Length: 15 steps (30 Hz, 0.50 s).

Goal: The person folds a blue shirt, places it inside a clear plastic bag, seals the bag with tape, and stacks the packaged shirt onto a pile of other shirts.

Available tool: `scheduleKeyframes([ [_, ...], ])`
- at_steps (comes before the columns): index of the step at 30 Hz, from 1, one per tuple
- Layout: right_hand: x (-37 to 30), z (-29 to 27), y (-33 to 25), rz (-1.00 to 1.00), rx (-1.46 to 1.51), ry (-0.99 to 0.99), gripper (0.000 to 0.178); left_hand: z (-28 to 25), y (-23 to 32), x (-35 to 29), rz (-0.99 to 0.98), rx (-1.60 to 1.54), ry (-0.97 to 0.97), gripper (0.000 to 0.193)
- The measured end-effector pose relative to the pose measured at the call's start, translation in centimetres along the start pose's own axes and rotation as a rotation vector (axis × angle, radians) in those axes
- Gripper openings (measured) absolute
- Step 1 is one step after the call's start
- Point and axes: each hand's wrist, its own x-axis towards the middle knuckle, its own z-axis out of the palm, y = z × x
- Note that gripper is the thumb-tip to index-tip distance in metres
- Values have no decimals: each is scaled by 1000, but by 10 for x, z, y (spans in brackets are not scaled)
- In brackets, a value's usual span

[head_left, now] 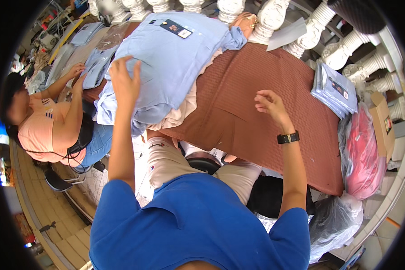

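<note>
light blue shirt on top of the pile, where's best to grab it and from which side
Probably by the near edge, where the light blue shirt droops over the pile toward the person. The left hand already rests there; the right hand hovers over the brown cloth. Come from the near left; the tagged collar lies far.

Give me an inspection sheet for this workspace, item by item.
Surface: table under a brown quilted cloth, its middle bare.
Job's things: pile of light blue shirts, a dark tag on top, over cream fabric.
Clutter: stack of folded blue shirts in clear bags; brown cardboard box; pink bundle in a plastic bag.
Grips: left hand open on the pile; right hand, fingers curled, over the cloth, holding nothing.
Cables: nothing seen.
Surroundings: white balusters; a seated person in an orange top handling shirts.
</note>
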Motion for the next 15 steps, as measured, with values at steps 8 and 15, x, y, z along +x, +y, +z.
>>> scheduleKeyframes([
  [8,1,128,-50,-318,-153,-456,37,12,-95,19,-167,11,-253,27],
  [15,-3,175,-106,-122,465,-311,59,-18,57,12,1,-658,-452,15],
])
